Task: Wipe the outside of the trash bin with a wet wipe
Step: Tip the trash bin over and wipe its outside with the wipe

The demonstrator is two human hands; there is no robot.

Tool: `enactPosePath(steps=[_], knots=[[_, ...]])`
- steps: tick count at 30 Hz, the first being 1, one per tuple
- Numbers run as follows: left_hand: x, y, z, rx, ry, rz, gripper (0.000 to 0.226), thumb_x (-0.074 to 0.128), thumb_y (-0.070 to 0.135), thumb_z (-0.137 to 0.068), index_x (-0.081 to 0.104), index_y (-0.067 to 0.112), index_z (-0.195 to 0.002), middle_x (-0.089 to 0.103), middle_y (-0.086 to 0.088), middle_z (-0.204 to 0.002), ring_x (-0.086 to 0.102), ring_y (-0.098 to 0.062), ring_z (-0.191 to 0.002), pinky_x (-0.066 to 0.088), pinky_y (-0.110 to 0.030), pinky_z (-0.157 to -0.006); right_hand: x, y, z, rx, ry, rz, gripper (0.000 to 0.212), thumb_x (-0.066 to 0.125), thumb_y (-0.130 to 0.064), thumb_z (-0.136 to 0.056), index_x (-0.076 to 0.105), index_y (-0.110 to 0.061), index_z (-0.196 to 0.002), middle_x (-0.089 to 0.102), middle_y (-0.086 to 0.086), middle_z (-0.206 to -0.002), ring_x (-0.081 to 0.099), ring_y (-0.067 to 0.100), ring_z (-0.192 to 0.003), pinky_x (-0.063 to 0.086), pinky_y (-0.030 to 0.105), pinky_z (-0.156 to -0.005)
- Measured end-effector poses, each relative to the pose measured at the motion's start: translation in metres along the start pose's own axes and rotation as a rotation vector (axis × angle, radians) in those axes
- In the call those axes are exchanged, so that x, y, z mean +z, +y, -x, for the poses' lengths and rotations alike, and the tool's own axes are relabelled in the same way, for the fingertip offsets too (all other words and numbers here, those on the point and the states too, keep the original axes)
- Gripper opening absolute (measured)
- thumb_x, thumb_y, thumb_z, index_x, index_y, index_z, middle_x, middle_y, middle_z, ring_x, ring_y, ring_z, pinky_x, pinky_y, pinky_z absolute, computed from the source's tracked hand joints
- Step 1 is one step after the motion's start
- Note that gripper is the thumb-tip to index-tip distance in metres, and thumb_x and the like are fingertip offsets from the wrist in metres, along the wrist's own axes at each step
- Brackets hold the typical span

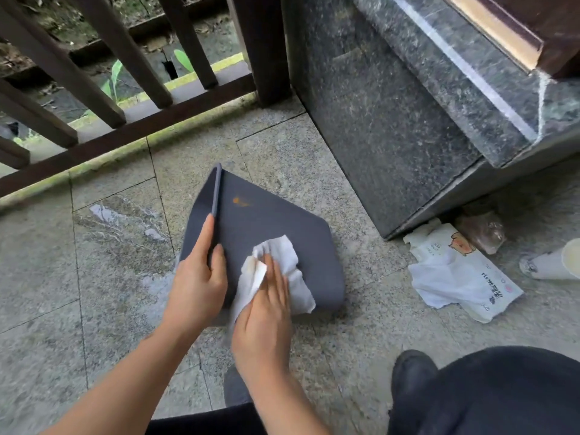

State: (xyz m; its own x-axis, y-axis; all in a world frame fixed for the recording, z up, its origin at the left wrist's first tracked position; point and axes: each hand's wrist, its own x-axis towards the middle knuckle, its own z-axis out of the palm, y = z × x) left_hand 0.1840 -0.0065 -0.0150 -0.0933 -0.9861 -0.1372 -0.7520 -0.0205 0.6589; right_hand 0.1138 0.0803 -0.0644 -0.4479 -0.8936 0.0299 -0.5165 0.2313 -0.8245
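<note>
Grey-blue plastic trash bin [270, 221] is lying on its side on the speckled stone floor [110, 277], rim pointing left toward the wooden railing [103, 98], base toward the dark marble pillar [392, 127]. Left hand [197, 277] is gripping the bin's rim, thumb curled over the near edge, fingers along the lip. Right hand [265, 315] is pressing a white wet wipe [282, 271] flat against the upturned side wall, fingers straight on the cloth. An orange smear [240, 201] is showing on the wall farther up. Wet patches [125, 221] are glistening on the tiles left of the bin. Right of it, a torn wipes packet [461, 274] is lying beside a tipped paper cup [552, 262]
</note>
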Motion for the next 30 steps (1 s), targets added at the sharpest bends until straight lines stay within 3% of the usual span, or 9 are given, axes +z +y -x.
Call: enactPosePath(steps=[3,6,10,12,15,19,22,24,30], knots=[[0.000,0.004,0.001,0.006,0.001,0.000,0.053,0.044,0.024,-0.103,0.031,0.039,-0.153,0.053,0.012,-0.054,0.051,-0.003,-0.050,0.037,-0.017,-0.047,-0.011,0.019,0.002,0.171,0.135,-0.140,0.052,0.037,-0.012,-0.100,0.037,-0.009,-0.152,0.040,0.005,-0.157,0.035,0.014,-0.147,0.031,0.031,-0.118],[-0.001,0.004,0.001,0.011,-0.010,0.004,0.053,0.043,0.025,-0.103,0.031,0.039,-0.152,0.054,0.010,-0.056,0.050,0.002,-0.052,0.037,-0.013,-0.049,-0.036,0.054,0.001,0.658,0.420,-0.336,0.038,0.034,-0.011,-0.106,0.051,-0.012,-0.140,0.058,0.000,-0.134,0.062,-0.003,-0.112,0.047,0.011,-0.094],[-0.003,0.003,-0.006,-0.019,0.019,0.016,0.052,0.043,0.025,-0.104,0.030,0.030,-0.155,0.044,0.037,-0.082,0.046,0.027,-0.065,0.034,-0.001,-0.059,-0.063,0.100,-0.008,1.165,0.660,-0.692,0.043,0.028,-0.015,-0.106,0.051,0.003,-0.138,0.056,0.017,-0.141,0.057,0.032,-0.127,0.045,0.046,-0.110],[-0.002,0.003,-0.008,-0.035,0.025,0.026,0.052,0.042,0.025,-0.104,0.030,0.027,-0.155,0.043,0.038,-0.090,0.044,0.031,-0.068,0.034,-0.001,-0.059,-0.062,0.100,-0.015,1.250,0.696,-0.775,0.044,0.027,-0.012,-0.104,0.050,0.008,-0.136,0.055,0.022,-0.140,0.056,0.037,-0.127,0.044,0.048,-0.110],[-0.003,0.002,-0.008,-0.043,0.003,0.047,0.052,0.043,0.025,-0.104,0.030,0.030,-0.155,0.045,0.039,-0.078,0.043,0.030,-0.066,0.032,0.002,-0.061,-0.060,0.087,-0.024,1.137,0.682,-0.762,0.043,0.028,-0.014,-0.104,0.053,0.001,-0.136,0.060,0.017,-0.135,0.060,0.034,-0.122,0.050,0.045,-0.104],[-0.007,0.000,-0.006,-0.064,-0.009,0.145,0.050,0.039,0.034,-0.106,0.030,0.029,-0.155,0.040,0.027,-0.143,0.033,0.028,-0.116,0.018,0.008,-0.088,-0.056,0.077,-0.037,0.897,0.527,-0.559,0.039,0.031,-0.015,-0.105,0.059,-0.003,-0.129,0.069,0.007,-0.113,0.069,0.024,-0.092,0.058,0.038,-0.078],[-0.008,0.003,-0.010,-0.153,0.022,0.258,0.050,0.036,0.043,-0.106,0.033,0.029,-0.154,0.032,0.021,-0.154,0.026,0.017,-0.129,0.016,-0.003,-0.101,-0.047,0.066,-0.045,0.680,0.313,-0.362,0.041,0.032,-0.019,-0.107,0.056,0.000,-0.135,0.065,0.018,-0.128,0.063,0.032,-0.115,0.050,0.044,-0.100],[-0.007,0.004,-0.014,-0.189,0.044,0.298,0.050,0.036,0.042,-0.106,0.035,0.027,-0.153,0.033,0.020,-0.153,0.027,0.020,-0.123,0.016,0.003,-0.094,-0.039,0.060,-0.046,0.510,0.201,-0.311,0.044,0.030,-0.018,-0.108,0.046,-0.002,-0.146,0.051,0.013,-0.149,0.047,0.024,-0.139,0.036,0.039,-0.116],[-0.009,0.009,-0.022,-0.225,0.060,0.310,0.050,0.036,0.044,-0.104,0.036,0.029,-0.153,0.033,0.021,-0.153,0.027,0.014,-0.129,0.016,-0.007,-0.103,-0.027,0.052,-0.040,0.301,0.106,-0.200,0.046,0.030,-0.009,-0.106,0.036,0.000,-0.151,0.034,0.011,-0.160,0.024,0.020,-0.153,0.022,0.045,-0.123]])
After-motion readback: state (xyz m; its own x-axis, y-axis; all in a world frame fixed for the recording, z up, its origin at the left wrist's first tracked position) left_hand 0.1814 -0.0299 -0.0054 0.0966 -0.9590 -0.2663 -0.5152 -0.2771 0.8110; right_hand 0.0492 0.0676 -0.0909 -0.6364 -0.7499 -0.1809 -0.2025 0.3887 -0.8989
